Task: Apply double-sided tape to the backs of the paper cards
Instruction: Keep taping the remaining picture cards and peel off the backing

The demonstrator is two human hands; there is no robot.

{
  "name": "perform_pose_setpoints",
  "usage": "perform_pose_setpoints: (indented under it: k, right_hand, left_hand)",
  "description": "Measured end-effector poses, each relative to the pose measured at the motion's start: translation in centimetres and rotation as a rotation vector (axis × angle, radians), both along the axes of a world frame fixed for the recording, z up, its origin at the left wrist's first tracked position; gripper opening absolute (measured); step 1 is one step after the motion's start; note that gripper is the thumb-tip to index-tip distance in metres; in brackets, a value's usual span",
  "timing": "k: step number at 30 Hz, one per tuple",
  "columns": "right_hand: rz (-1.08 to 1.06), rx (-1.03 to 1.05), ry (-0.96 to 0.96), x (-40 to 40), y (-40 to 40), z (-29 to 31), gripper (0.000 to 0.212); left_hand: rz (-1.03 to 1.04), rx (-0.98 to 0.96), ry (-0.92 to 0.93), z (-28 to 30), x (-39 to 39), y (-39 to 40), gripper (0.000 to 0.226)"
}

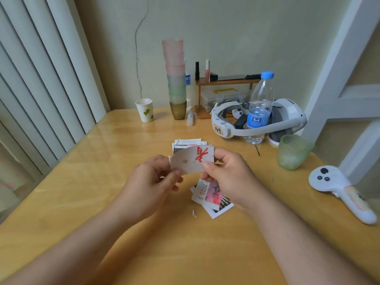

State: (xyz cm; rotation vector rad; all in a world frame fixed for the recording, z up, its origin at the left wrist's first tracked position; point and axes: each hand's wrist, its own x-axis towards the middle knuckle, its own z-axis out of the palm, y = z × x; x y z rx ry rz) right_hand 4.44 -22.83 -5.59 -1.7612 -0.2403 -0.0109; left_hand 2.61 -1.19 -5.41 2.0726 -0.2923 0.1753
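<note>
Both hands are holding one bent paper card (192, 159) above the table (86, 182), the left hand (152, 182) pinching its left edge, the right hand (228, 173) its right; more cards (211, 197) are lying just below the right hand, another pile (189, 143) just beyond

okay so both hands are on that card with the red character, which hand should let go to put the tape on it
Probably the right hand. It only pinches the card at its right edge, while the left hand grips the lower left corner and could steady it. No tape is visible in this view, though.
</note>
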Motion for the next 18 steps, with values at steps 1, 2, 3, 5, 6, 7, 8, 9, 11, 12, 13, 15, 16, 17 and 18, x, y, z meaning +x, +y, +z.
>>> perform_pose_setpoints:
  k: [1, 2, 3, 5, 6, 7, 8, 9, 11, 12, 13, 15, 16, 17, 18]
  right_hand:
    - [-0.006, -0.001, 0.011, 0.1, 0.0, -0.1, 0.030]
    - [-0.017, -0.005, 0.018, 0.1, 0.0, -0.1, 0.033]
    - [-0.031, -0.006, 0.021, 0.1, 0.1, -0.1, 0.036]
    - [-0.047, 0.004, 0.014, 0.2, 0.1, -0.2, 0.040]
    - [-0.053, 0.021, 0.008, 0.2, 0.1, -0.2, 0.041]
    - [-0.067, 0.040, -0.001, 0.2, 0.2, -0.1, 0.040]
    - [-0.097, 0.061, -0.013, 0.3, 0.2, -0.1, 0.037]
    - [-0.143, 0.082, -0.021, 0.5, 0.1, -0.2, 0.032]
    - [-0.249, 0.129, -0.017, 1.0, 0.0, -0.2, 0.016]
    - [-0.285, 0.148, -0.003, 1.3, 0.0, 0.0, 0.010]
    - [-0.308, 0.155, 0.008, 1.7, 0.0, 0.1, 0.009]
    - [-0.336, 0.138, 0.016, 2.8, 0.3, 0.6, 0.010]
    - [-0.351, 0.114, 0.011, 3.5, 0.5, 1.0, 0.010]
    - [-0.365, 0.086, 0.002, 4.3, 0.8, 1.3, 0.010]
    - [-0.383, 0.056, -0.009, 5.1, 1.1, 1.7, 0.009]
  left_hand:
    - [-0.004, 0.070, -0.011, 0.3, 0.3, 0.1, 0.017]
    - [-0.007, 0.142, -0.029, 0.6, 0.6, 0.2, 0.018]
    - [-0.004, 0.213, -0.049, 0.9, 1.0, 0.2, 0.019]
    - [0.004, 0.326, -0.069, 1.3, 1.8, 0.3, 0.023]
    - [0.007, 0.363, -0.068, 1.5, 2.1, 0.3, 0.025]
    - [0.012, 0.389, -0.067, 1.8, 2.4, 0.3, 0.026]
    - [0.011, 0.401, -0.063, 2.1, 2.6, 0.2, 0.023]
    - [0.012, 0.392, -0.061, 2.4, 2.9, 0.2, 0.017]
    - [0.019, 0.301, -0.024, 3.1, 3.4, 0.2, 0.004]
    - [0.027, 0.224, 0.021, 3.3, 3.9, 0.3, 0.011]
    - [0.036, 0.133, 0.073, 3.5, 4.4, 0.3, 0.016]
    - [0.078, -0.009, 0.154, 4.2, 5.9, 0.4, 0.020]
    - [0.102, -0.066, 0.175, 4.4, 6.6, 0.4, 0.018]
    - [0.130, -0.118, 0.191, 4.6, 7.4, 0.3, 0.017]
    - [0.156, -0.154, 0.206, 4.8, 8.2, 0.3, 0.016]
